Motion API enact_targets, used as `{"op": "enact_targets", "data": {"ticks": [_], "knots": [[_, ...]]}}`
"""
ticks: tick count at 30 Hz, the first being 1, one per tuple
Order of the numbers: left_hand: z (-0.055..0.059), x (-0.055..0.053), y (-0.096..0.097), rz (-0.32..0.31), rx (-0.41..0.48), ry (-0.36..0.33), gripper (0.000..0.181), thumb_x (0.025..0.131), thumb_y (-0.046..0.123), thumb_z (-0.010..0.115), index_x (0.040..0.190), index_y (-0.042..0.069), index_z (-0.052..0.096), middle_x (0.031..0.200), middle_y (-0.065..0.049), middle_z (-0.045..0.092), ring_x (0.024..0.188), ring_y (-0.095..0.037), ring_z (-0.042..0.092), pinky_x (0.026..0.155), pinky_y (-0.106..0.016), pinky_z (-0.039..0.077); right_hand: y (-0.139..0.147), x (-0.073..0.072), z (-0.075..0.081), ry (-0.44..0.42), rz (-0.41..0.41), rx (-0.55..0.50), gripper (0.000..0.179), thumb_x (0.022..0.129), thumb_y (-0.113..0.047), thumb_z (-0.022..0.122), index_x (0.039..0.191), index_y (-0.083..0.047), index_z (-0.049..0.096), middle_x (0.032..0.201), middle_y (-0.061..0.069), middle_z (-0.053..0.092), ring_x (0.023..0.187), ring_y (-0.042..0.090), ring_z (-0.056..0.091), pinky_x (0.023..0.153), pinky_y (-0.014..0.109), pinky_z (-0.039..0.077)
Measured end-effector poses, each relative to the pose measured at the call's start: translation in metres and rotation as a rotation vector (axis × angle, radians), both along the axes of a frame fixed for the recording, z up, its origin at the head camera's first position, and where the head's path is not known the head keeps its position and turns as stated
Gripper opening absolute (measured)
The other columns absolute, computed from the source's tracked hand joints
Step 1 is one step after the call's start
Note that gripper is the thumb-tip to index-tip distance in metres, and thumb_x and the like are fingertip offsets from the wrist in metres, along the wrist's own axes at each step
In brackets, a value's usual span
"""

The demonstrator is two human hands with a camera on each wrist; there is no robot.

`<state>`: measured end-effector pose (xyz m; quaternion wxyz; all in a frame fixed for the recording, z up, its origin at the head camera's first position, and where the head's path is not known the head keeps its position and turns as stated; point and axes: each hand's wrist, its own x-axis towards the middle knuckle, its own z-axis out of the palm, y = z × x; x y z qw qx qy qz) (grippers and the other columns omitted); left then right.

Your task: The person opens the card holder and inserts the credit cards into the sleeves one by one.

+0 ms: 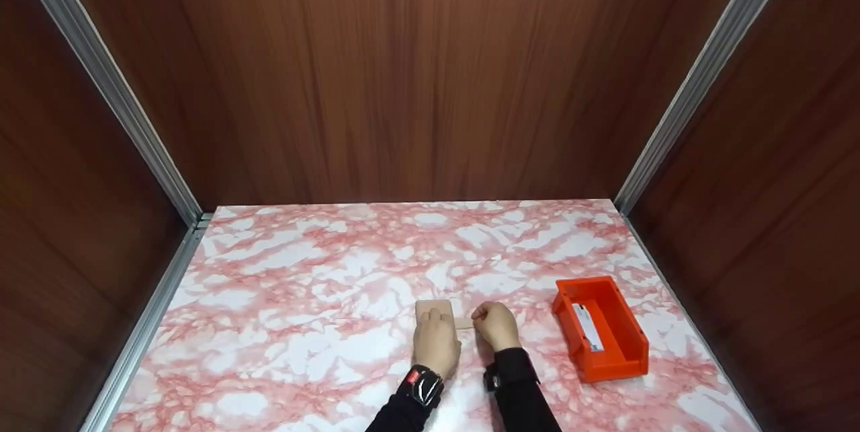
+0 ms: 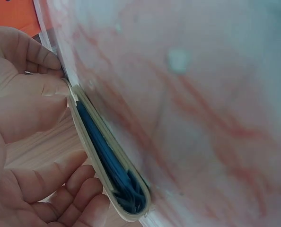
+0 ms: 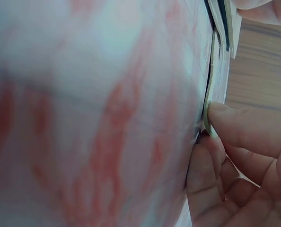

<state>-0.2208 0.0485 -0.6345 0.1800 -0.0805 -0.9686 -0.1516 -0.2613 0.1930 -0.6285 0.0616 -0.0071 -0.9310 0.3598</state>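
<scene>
A beige card holder [image 1: 424,305] lies on the table, and blue leaves [image 2: 109,158] show between its covers in the left wrist view. My left hand [image 1: 437,343] rests on its top cover, fingertips pressing it against the table. From its right side a narrow beige strap [image 1: 463,324] sticks out. My right hand [image 1: 497,326] pinches the free end of this strap [image 3: 211,80] between thumb and forefinger, low over the table. The left hand's palm side hides part of the cover.
To the right of the hands stands an orange open-front bin [image 1: 641,351], with a white card-like piece [image 1: 588,328] leaning inside it. The table [image 1: 269,324] has a red-and-white marbled top. Brown wood-look panels [image 1: 403,82] and metal posts [image 1: 712,69] enclose the back and sides.
</scene>
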Motion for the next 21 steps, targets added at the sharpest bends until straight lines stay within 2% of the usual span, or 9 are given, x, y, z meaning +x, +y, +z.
{"op": "enact_targets", "data": {"ticks": [3,6,12,21], "knots": [[-0.0005,-0.0007,0.0014,-0.004,-0.009,-0.031,0.048,0.07,0.029,0.097,0.1,0.0,0.073,0.097,-0.012,0.066,0.092,-0.028,0.061,0.089,-0.04,0.054,0.0002,-0.0002,0.0,0.0,0.002,-0.005,0.008,0.078,0.004,0.068,0.082,0.001,0.074,0.082,0.016,0.076,0.079,0.032,0.07,0.08,0.044,0.058],[-0.0011,-0.0013,0.0032,-0.005,-0.024,-0.042,0.051,0.068,0.029,0.098,0.102,-0.001,0.073,0.098,-0.012,0.066,0.092,-0.028,0.06,0.091,-0.041,0.053,0.0002,-0.0003,0.0003,-0.004,0.002,-0.011,0.009,0.078,0.004,0.067,0.083,0.002,0.074,0.083,0.017,0.076,0.08,0.032,0.07,0.081,0.045,0.058],[-0.0003,-0.0008,0.0052,0.003,-0.038,-0.025,0.052,0.066,0.026,0.099,0.103,0.0,0.073,0.096,-0.01,0.065,0.09,-0.027,0.059,0.088,-0.04,0.052,0.0004,-0.0003,0.0006,-0.02,0.001,-0.016,0.011,0.078,0.004,0.066,0.084,0.001,0.075,0.085,0.018,0.076,0.082,0.033,0.07,0.083,0.046,0.058],[-0.0001,0.0,0.0065,0.015,-0.009,-0.017,0.049,0.066,0.021,0.098,0.101,-0.001,0.072,0.096,-0.011,0.065,0.09,-0.028,0.06,0.087,-0.041,0.054,0.0005,-0.0001,-0.0001,-0.03,-0.009,-0.016,0.01,0.079,0.004,0.066,0.083,0.0,0.074,0.086,0.018,0.077,0.083,0.034,0.071,0.083,0.046,0.058]]}}
